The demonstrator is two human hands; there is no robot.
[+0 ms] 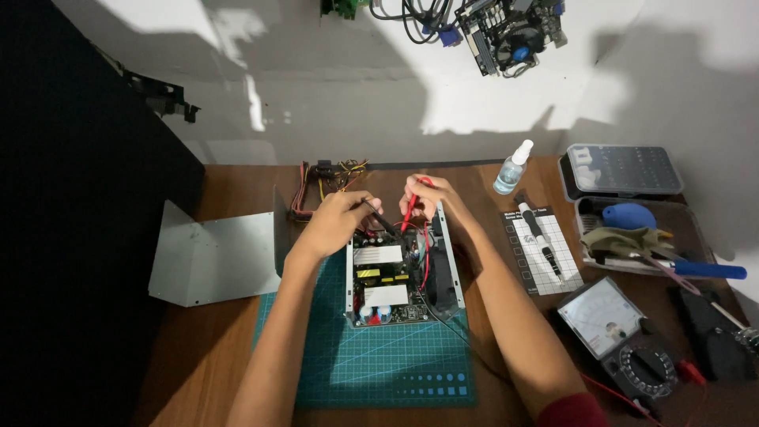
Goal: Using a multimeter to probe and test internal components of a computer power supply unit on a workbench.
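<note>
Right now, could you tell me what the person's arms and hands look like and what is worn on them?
Both forearms are bare, and the left hand and right hand wear no gloves; no rings or watch show. Only a dark red sleeve appears, at the upper right arm by the frame's bottom edge. The left arm shows no sleeve in view.

analog meter dial (598, 316): white face, right front | gridded white card (545, 253): beside spray bottle (512, 168)
</note>
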